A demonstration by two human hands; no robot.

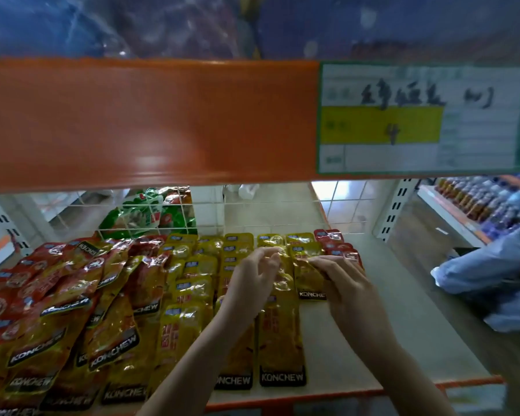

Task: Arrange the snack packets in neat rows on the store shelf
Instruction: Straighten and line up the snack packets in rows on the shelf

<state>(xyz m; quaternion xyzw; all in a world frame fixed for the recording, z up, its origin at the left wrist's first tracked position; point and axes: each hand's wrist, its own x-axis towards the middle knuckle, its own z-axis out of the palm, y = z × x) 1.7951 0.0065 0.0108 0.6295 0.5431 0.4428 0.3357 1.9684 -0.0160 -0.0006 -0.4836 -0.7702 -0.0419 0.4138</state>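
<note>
Yellow snack packets (281, 334) lie in overlapping rows across the middle of the pale shelf board (403, 310). A loose heap of red and yellow packets (72, 295) covers the left side. A few red packets (336, 244) sit at the back right of the rows. My right hand (342, 283) pinches the top edge of a yellow packet (308, 280) in the rightmost yellow row. My left hand (252, 280) hovers just left of it with fingers loosely curled over the neighbouring row, and I cannot tell whether it holds anything.
An orange shelf beam (147, 121) with a price tag (418, 118) hangs close overhead. Green packets (150, 214) sit behind a wire divider at the back. A person's blue sleeve (493, 265) reaches in at the right. The shelf's right part is bare board.
</note>
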